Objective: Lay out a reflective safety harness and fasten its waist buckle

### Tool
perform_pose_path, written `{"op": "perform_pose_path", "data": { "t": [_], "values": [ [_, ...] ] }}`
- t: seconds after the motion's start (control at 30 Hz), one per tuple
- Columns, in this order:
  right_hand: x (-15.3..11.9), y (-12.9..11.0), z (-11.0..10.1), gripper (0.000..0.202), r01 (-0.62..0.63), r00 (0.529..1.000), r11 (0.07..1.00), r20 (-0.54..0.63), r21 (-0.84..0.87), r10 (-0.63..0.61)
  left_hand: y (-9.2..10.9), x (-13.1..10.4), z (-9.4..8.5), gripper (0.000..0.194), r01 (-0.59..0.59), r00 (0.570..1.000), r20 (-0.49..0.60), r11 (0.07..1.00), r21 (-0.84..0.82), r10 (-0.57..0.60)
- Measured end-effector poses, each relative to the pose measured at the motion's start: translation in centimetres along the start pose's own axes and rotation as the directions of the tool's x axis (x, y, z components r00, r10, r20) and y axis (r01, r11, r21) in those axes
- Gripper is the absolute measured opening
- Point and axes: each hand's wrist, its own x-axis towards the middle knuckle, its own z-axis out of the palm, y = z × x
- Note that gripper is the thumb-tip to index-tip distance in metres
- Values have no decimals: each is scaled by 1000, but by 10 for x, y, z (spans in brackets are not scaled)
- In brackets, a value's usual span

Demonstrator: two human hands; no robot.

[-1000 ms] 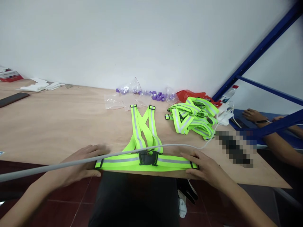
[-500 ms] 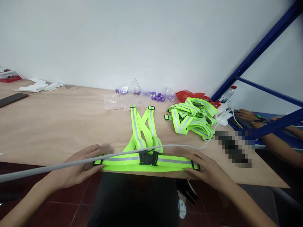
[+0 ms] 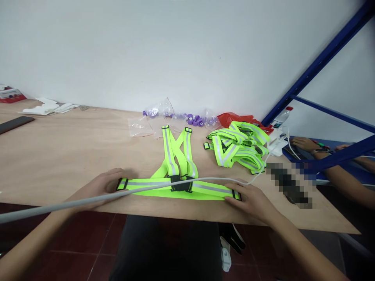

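Observation:
A neon yellow reflective harness vest (image 3: 178,171) lies flat on the wooden table (image 3: 73,156), its waist belt running left to right and two shoulder straps crossing toward the wall. My left hand (image 3: 101,187) holds the belt's left end by its black buckle. My right hand (image 3: 253,201) pinches the belt's right end. A grey cable (image 3: 88,201) runs across in front of both hands, just over the belt.
A pile of more neon vests (image 3: 238,146) lies at the right. Clear bags with purple parts (image 3: 175,117) sit by the wall, next to a red bag (image 3: 234,117). A dark phone (image 3: 14,124) lies far left. Another person's hands (image 3: 307,143) rest at the right, behind a blue rack frame (image 3: 322,58).
Both hands have slid the vest away from the table's front edge toward the wall; the belt now lies fully on the wood instead of along the edge.

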Motion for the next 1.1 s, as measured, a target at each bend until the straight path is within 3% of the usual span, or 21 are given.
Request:
{"op": "perform_pose_path", "data": {
  "t": [0.17, 0.3, 0.4, 0.47, 0.53, 0.57, 0.67, 0.73, 0.9, 1.1],
  "values": [
    [-12, 9, 17, 38, 0, 1000, 998, 26, -56, 2, -4, -8, 15, 44, -35, 999, -6, 995, 93, 36],
    [-15, 6, 18, 48, 33, 999, 996, -15, -85, -34, 9, -10, 13, 43, -48, 998, -24, 989, 139, 52],
    [-12, -11, 17, 49, 93, 985, 986, -133, -138, -112, 33, -12, 21, 41, -125, 980, -130, 972, 197, 152],
    [-6, -34, 18, 40, 159, 960, 968, -197, -197, -198, 57, -11, 40, 35, -219, 944, -199, 952, 214, 262],
    [6, -62, 23, 34, 251, 935, 938, -191, -240, -299, 84, -5, 67, 38, -334, 914, -159, 915, 225, 373],
    [14, -76, 26, 34, 298, 924, 921, -168, -249, -344, 96, -1, 81, 43, -369, 914, -85, 900, 230, 397],
    [40, -110, 37, 38, 421, 892, 871, -60, -252, -448, 122, 12, 117, 58, -350, 934, 10, 906, 239, 358],
    [56, -122, 44, 42, 467, 877, 848, 4, -250, -481, 129, 16, 131, 63, -323, 945, 27, 911, 256, 327],
    [75, -125, 45, 35, 492, 869, 833, 85, -255, -487, 128, 12, 140, 65, -300, 953, 47, 906, 300, 300],
    [70, -131, 33, 26, 501, 865, 852, 68, -153, -496, 140, 16, 149, 80, -243, 970, 93, 925, 291, 226]
  ]
}}
